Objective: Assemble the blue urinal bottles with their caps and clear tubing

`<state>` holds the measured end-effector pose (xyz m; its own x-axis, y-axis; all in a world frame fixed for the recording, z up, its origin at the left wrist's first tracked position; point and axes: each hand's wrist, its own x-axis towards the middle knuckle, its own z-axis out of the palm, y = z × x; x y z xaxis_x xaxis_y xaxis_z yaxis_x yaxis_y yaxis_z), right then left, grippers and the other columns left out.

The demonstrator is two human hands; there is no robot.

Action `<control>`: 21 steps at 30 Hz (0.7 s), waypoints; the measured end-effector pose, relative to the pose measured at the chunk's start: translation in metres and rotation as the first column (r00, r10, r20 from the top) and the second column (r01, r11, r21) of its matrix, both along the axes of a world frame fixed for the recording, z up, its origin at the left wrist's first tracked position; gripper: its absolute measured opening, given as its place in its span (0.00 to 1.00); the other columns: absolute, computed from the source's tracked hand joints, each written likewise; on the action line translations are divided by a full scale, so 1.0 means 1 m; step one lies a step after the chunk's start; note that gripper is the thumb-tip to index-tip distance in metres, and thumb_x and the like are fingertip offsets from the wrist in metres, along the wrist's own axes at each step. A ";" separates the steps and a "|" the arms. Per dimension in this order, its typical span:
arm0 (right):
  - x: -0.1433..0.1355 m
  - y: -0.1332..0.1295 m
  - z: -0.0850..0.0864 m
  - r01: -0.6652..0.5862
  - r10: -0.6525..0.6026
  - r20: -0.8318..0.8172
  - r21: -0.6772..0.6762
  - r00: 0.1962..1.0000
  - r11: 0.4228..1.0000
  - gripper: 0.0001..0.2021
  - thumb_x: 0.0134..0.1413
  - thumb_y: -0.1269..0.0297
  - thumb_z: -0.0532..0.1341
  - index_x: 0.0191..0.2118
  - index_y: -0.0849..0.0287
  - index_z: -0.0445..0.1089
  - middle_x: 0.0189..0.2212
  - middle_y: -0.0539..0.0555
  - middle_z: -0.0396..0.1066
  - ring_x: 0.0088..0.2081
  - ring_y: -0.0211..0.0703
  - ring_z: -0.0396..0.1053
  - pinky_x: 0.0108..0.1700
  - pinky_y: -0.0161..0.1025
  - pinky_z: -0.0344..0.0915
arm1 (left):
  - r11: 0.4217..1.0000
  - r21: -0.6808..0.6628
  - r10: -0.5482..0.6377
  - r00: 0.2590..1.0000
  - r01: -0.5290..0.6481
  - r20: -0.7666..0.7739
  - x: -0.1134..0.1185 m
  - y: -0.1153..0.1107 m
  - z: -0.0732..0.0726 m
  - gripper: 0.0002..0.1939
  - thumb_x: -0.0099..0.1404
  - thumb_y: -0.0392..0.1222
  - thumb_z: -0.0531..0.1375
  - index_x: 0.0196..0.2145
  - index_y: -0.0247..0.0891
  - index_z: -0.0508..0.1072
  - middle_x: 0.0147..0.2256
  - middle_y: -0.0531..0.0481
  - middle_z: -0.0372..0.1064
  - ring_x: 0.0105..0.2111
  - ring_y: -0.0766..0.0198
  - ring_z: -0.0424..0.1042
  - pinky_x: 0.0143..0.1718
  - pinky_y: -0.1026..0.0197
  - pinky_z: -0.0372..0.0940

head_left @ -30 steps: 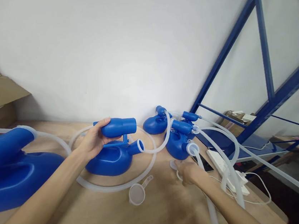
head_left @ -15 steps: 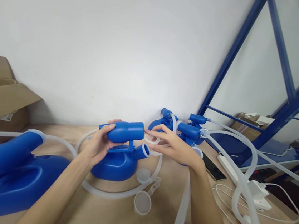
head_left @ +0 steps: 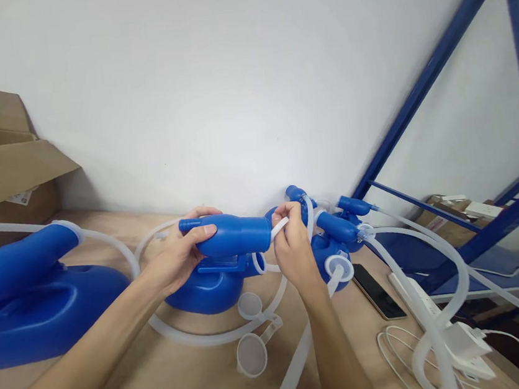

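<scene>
My left hand (head_left: 184,250) is wrapped round a blue bottle-shaped piece (head_left: 238,234), its wide end facing right. My right hand (head_left: 293,240) pinches a white ring (head_left: 279,226) against that wide end. Under the held piece a blue jug (head_left: 207,293) rests on the table, its short neck with a white rim pointing right. Two clear caps, one (head_left: 250,306) behind the other (head_left: 252,354), lie in front of the jug, joined by a strap. A translucent hose (head_left: 201,337) curves round the jug.
A larger blue jug (head_left: 34,314) stands at the left, near a cardboard box (head_left: 12,163). Several blue jugs with hoses (head_left: 335,226) are at the right, beside a black phone (head_left: 378,290), a white power strip (head_left: 469,351) and a blue metal frame (head_left: 440,49).
The ring in my right hand has moved up to the wide end of the blue piece, and my right fingers have closed in. The view has shifted slightly, showing more of the jugs at the right.
</scene>
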<state>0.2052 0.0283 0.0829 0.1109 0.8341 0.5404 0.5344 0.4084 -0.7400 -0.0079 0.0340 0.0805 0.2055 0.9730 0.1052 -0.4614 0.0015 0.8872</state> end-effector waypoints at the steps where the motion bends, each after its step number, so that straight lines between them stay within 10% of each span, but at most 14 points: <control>1: -0.002 0.000 -0.001 -0.030 0.029 -0.048 -0.013 0.998 0.999 0.05 0.67 0.62 0.53 0.46 0.53 0.60 0.43 0.55 0.69 0.46 0.49 0.70 0.48 0.46 0.64 | 1.000 0.001 -0.012 1.000 0.012 0.001 0.001 0.000 -0.001 0.25 0.52 0.46 0.74 0.46 0.41 0.75 0.41 0.50 0.76 0.38 0.58 0.78 0.33 0.62 0.77; 11: -0.009 -0.001 0.002 -0.505 0.373 -0.585 -0.074 0.721 0.860 0.25 0.60 0.58 0.58 0.62 0.52 0.71 0.56 0.54 0.75 0.56 0.53 0.71 0.57 0.47 0.67 | 0.994 -0.106 0.013 0.989 0.003 0.145 0.011 -0.008 0.003 0.21 0.55 0.46 0.73 0.45 0.39 0.76 0.41 0.49 0.77 0.37 0.57 0.78 0.35 0.56 0.81; 18: -0.030 -0.009 0.002 -0.526 0.410 -0.795 0.138 0.447 0.840 0.28 0.60 0.52 0.53 0.62 0.55 0.72 0.59 0.57 0.74 0.57 0.61 0.73 0.62 0.62 0.64 | 0.999 -0.046 0.002 0.992 0.004 0.130 0.017 -0.010 -0.004 0.23 0.53 0.48 0.75 0.45 0.41 0.77 0.43 0.49 0.77 0.40 0.58 0.78 0.37 0.59 0.79; 21: -0.027 -0.011 0.004 -0.537 0.470 -0.753 0.186 0.460 0.823 0.32 0.62 0.41 0.51 0.64 0.51 0.70 0.59 0.57 0.74 0.59 0.62 0.72 0.64 0.63 0.63 | 0.998 0.034 0.055 0.996 -0.058 0.065 0.014 -0.009 -0.009 0.27 0.50 0.51 0.76 0.47 0.44 0.77 0.44 0.50 0.76 0.40 0.57 0.77 0.36 0.61 0.77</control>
<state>0.1786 0.0173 0.0869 -0.0146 0.9110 0.4122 -0.4971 0.3511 -0.7935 0.0058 0.0251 0.0719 0.1421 0.9782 0.1511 -0.5157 -0.0572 0.8549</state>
